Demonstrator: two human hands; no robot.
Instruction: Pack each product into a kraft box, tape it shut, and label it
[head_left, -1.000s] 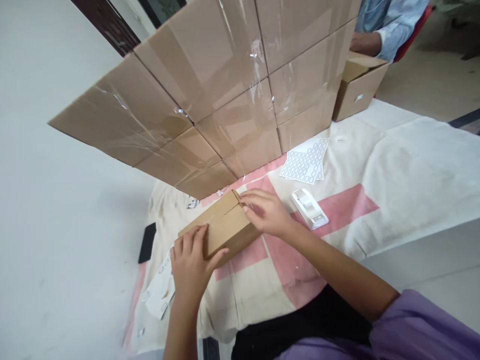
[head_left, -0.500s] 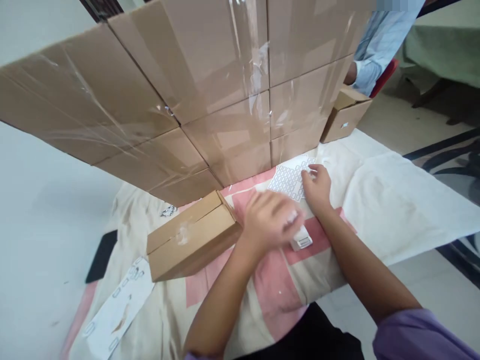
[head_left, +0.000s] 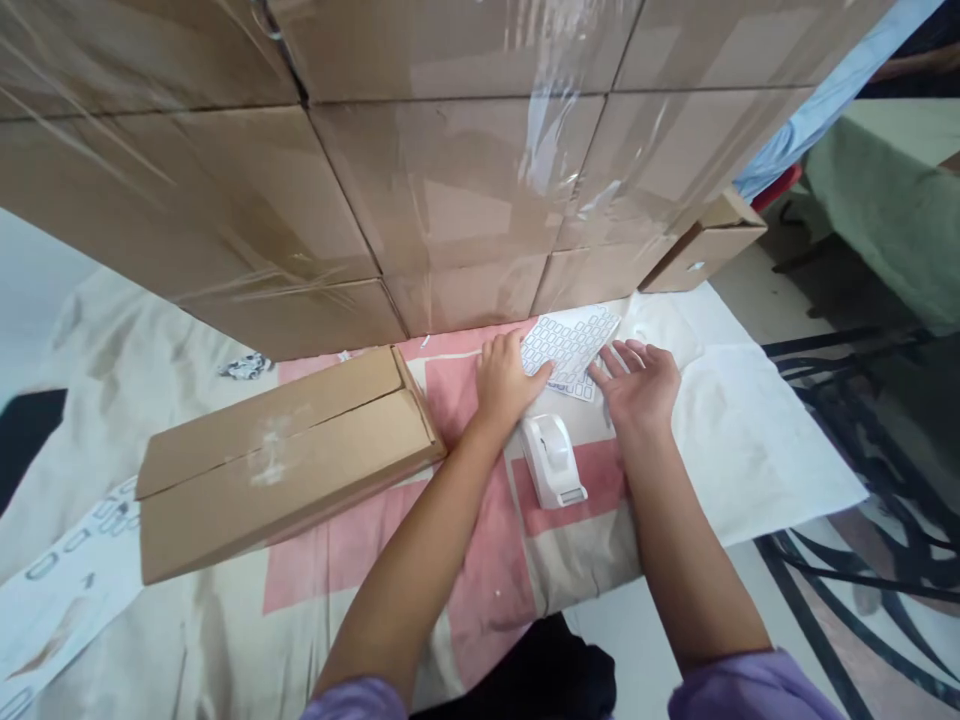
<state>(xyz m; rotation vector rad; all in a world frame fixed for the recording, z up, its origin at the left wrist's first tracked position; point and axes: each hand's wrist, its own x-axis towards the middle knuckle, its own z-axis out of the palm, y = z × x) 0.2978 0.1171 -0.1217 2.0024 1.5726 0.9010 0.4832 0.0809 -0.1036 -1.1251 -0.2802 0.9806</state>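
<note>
White sheets printed with rows of small outlined rectangles (head_left: 566,342) lie on the cloth at the foot of the stacked boxes. My left hand (head_left: 504,382) is at their left edge, thumb spread from the fingers, its tip at the paper. On the other side, my right hand (head_left: 643,385) is turned partly palm up with its fingers loosely apart, fingertips close to the sheets' right edge. I see nothing held in either hand. A white tape dispenser (head_left: 553,462) rests between my forearms, just below the sheets.
Taped cardboard boxes (head_left: 457,190) form a tall wall ahead. A long closed carton (head_left: 285,450) lies left of my left arm, beside another printed sheet (head_left: 67,600). A smaller box (head_left: 705,255) stands at the right, near a person's light blue clothing (head_left: 806,130).
My left hand has moved from above the tape dispenser to the sheets' left edge, uncovering the dispenser. My right hand has turned more palm up. The view has shifted.
</note>
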